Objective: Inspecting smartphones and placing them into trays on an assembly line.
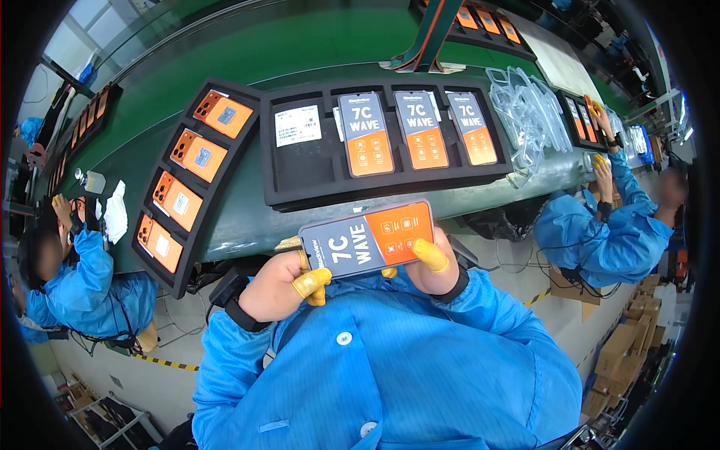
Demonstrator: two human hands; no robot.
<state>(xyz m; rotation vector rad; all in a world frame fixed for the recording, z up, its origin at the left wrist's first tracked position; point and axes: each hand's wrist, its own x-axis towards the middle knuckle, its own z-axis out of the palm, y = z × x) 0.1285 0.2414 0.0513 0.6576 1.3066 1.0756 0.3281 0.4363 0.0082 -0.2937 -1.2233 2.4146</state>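
Observation:
Both my hands grip one smartphone by its two ends, just off the table's near edge. Its face, covered by a grey and orange printed film, is turned up. My left hand, wearing yellow finger cots, pinches the left end, thumb on the front. On the orange right end lies the yellow-tipped thumb of my right hand; the fingers behind are mostly hidden. Beyond them stands a black foam tray with three similar phones in its slots. Its leftmost slot holds no phone, only a white label.
At left, another black tray bears several orange phones, backs up. Clear plastic cases are heaped right of the middle tray. A green post rises behind. Co-workers in blue sit left and right along the green table.

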